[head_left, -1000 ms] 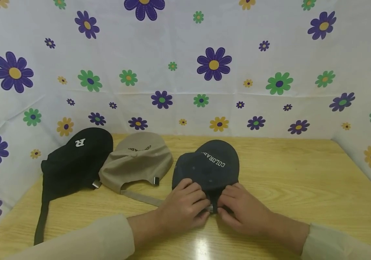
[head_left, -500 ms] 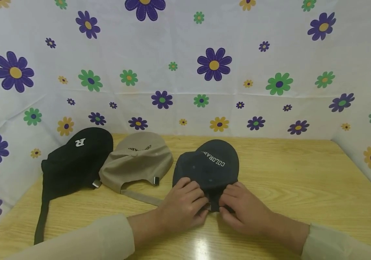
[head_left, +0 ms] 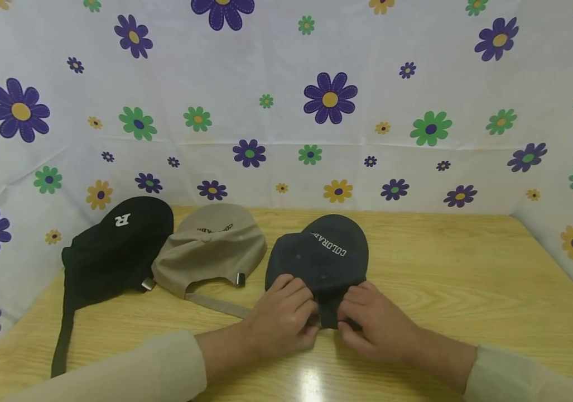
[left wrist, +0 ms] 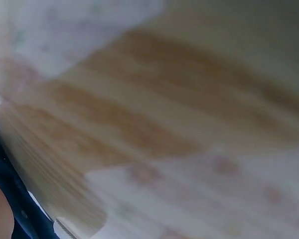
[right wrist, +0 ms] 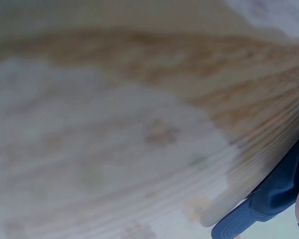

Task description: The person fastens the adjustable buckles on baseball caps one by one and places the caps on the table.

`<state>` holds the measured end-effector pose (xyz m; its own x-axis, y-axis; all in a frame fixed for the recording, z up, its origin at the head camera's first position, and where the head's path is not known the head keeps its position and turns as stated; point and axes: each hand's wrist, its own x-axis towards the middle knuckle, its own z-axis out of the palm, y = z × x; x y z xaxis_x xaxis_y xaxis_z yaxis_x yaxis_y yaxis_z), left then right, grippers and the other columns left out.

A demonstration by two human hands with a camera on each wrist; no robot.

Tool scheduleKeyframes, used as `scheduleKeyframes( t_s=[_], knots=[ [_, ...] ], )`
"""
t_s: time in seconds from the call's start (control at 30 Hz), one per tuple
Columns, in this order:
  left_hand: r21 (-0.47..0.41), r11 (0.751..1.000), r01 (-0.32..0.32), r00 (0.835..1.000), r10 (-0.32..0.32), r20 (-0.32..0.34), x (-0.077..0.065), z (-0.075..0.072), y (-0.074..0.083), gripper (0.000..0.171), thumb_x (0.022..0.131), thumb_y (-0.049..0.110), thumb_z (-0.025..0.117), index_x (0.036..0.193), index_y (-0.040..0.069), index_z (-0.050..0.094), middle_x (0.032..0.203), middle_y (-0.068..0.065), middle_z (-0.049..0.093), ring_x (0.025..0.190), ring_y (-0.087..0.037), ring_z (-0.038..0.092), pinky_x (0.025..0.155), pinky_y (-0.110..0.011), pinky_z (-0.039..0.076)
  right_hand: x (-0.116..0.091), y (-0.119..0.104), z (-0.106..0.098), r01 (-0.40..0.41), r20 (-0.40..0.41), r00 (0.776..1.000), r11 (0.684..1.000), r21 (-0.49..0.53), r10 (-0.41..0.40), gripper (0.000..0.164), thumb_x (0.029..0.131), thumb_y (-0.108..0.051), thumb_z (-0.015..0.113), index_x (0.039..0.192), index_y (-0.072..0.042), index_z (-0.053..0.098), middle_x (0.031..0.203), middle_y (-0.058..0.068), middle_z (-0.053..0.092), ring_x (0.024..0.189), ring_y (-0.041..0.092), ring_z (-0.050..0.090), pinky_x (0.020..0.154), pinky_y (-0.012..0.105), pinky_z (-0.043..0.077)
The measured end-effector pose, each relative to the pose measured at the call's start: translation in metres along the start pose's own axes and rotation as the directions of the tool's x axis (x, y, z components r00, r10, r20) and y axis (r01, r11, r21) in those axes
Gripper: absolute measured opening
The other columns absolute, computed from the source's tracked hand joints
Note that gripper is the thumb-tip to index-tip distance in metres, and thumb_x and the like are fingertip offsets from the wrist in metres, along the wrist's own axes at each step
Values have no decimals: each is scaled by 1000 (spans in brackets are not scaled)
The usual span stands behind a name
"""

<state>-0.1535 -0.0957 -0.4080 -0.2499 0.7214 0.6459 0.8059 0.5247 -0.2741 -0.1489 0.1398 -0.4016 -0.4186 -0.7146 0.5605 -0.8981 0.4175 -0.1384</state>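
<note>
A navy baseball cap (head_left: 311,257) lettered COLORADO lies in the middle of the table in the head view, its back turned towards me. My left hand (head_left: 283,312) grips the left side of its back opening, fingers curled over the edge. On the other side my right hand (head_left: 379,321) pinches the cap's back edge between thumb and fingers. A short piece of the dark strap (head_left: 328,312) shows between both hands. The left hand mostly covers the metal buckle. Both wrist views catch just a part of the navy cap (left wrist: 12,189) at the lower corner.
To the left lies a beige cap (head_left: 216,251), its loose strap (head_left: 218,305) running behind my left hand. Further left is a black cap (head_left: 120,257) with a white R, its strap hanging towards the front. A flowered cloth (head_left: 276,61) stands behind the wooden table (head_left: 467,279).
My left hand has shifted slightly left, so the gap between the hands is wider and more strap shows. The buckle, visible before, is now mostly hidden. My right hand has barely moved.
</note>
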Motion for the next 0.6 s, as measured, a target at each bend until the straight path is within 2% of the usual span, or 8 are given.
scheduleKeyframes(
  t_s=[0.13, 0.3, 0.4, 0.6],
  knots=[
    [-21, 1000, 5, 1000, -5, 12, -2, 0, 1, 12, 76, 26, 67, 78, 15, 63, 81, 4, 59, 80, -15, 52, 83, -34, 43, -1, -1, 0, -44, 10, 999, 999, -4, 44, 14, 83, -18, 66, 78, -24, 55, 74, -15, 46, 71, 1, 40, 74, 24, 37],
    [-42, 999, -15, 1000, 14, -9, 0, 0, 2, 11, 76, 25, 67, 79, 15, 64, 83, 5, 60, 81, -14, 53, 84, -33, 43, -2, -2, 0, -101, 13, 995, 995, -24, 101, 18, 91, -39, 67, 84, -23, 59, 81, -15, 51, 78, 1, 45, 74, 24, 41],
    [-54, 998, -33, 999, 32, -21, 2, -1, 3, 11, 76, 24, 66, 80, 14, 64, 84, 4, 60, 81, -15, 54, 84, -32, 44, -3, -2, 0, -100, 8, 995, 994, -34, 100, 27, 92, -46, 65, 92, -20, 65, 90, -12, 58, 85, 3, 51, 77, 25, 45],
    [-73, 995, -63, 997, 60, -45, 4, -1, 5, 12, 74, 21, 67, 80, 12, 65, 83, 2, 60, 81, -16, 55, 83, -32, 46, -2, -2, 2, -37, -3, 999, 997, -61, 37, 35, 88, -48, 70, 99, -15, 70, 99, -8, 64, 90, 7, 57, 78, 27, 49]
  ],
)
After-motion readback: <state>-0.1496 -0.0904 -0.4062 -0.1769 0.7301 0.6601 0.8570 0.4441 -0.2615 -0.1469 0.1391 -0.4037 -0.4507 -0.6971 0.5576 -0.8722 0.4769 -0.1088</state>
